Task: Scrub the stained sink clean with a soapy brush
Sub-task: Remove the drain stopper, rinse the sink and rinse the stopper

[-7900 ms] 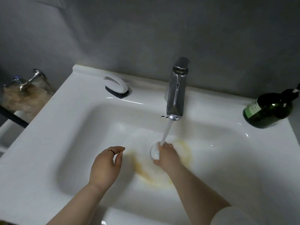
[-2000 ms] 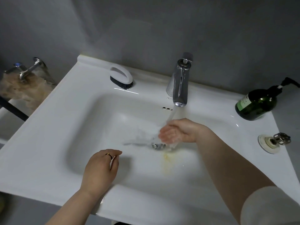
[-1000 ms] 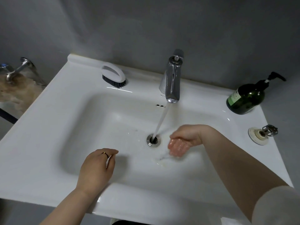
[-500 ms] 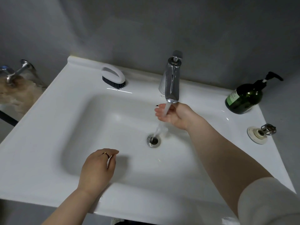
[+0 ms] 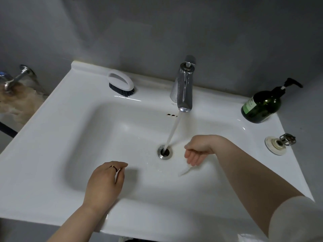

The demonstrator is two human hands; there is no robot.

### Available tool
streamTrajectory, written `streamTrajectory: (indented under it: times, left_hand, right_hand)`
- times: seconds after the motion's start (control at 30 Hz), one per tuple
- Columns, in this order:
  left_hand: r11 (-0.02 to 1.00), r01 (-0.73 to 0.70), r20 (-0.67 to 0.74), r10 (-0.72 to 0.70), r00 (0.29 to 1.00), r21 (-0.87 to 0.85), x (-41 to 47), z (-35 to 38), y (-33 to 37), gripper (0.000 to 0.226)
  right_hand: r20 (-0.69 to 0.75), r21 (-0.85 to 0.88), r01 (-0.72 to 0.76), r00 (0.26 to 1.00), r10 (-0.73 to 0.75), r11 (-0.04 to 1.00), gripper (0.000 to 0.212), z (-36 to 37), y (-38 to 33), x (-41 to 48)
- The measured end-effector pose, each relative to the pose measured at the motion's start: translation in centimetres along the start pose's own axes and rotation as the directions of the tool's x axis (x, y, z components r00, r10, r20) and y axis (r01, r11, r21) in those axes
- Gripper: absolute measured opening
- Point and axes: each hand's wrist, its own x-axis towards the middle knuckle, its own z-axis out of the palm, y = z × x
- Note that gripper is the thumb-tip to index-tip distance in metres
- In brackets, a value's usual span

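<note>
Over the white sink (image 5: 52, 137), both bare forearms reach in from the near edge. The left hand (image 5: 104, 182) hangs palm down above the near left part of the basin, fingers loosely curled together and empty, with a thin ring (image 5: 114, 167) on one finger. The right hand (image 5: 198, 150) is bent sharply down at the wrist just right of the drain (image 5: 164, 152), its fingers open and pointing toward the basin floor, holding nothing; a blurred streak of water trails below its fingertips. The right forearm slopes up to a pale sleeve (image 5: 295, 222) at the lower right corner.

Water runs in a slanted stream (image 5: 172, 132) from the chrome faucet (image 5: 183, 86) straight into the drain. The basin looks white around the drain, with only a faint tint just right of it. The scrub brush (image 5: 121, 83), white-handled with dark bristles, rests bristles down on the back ledge of the sink, left of the faucet and well apart from both hands. A dark green pump bottle (image 5: 262, 105) stands at the back right corner, and the drain stopper (image 5: 279, 143) lies on the rim just in front of it.
</note>
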Motion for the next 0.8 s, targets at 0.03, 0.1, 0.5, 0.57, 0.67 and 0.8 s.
streamTrajectory:
  times: [0.03,0.1,0.5,0.57,0.67,0.8]
  left_hand:
    - [1.0,-0.002,-0.002,0.002,1.0,0.0,0.0,0.0,0.0,0.021]
    - [1.0,-0.005,-0.006,0.005,1.0,0.0,0.0,0.0,0.0,0.021]
    - [1.0,-0.022,-0.021,0.022,1.0,0.021,-0.1,0.1,-0.2,0.015]
    - [1.0,-0.02,-0.009,0.02,1.0,0.017,-0.1,0.1,-0.3,0.014]
    - [1.0,0.0,0.012,0.0,1.0,0.002,-0.1,0.1,-0.2,0.014]
    - [1.0,0.021,0.037,-0.021,0.999,-0.005,-0.1,0.0,0.0,0.018]
  right_hand:
    - [-0.073,0.021,0.011,0.997,-0.009,1.0,0.039,0.0,0.1,0.3]
    - [-0.216,0.284,0.144,0.973,-0.083,0.948,0.036,-0.1,0.0,0.9]
    - [-0.191,0.852,0.353,0.898,-0.396,0.388,0.043,1.3,-5.3,-0.4]
    - [-0.083,0.813,0.298,0.909,-0.407,0.5,0.042,1.4,-4.6,-0.6]
    - [0.067,0.589,0.22,0.945,-0.319,0.778,0.042,1.2,-3.1,-0.9]
    - [-0.014,0.127,0.1,0.995,-0.099,0.987,0.035,0.3,-1.3,-0.9]
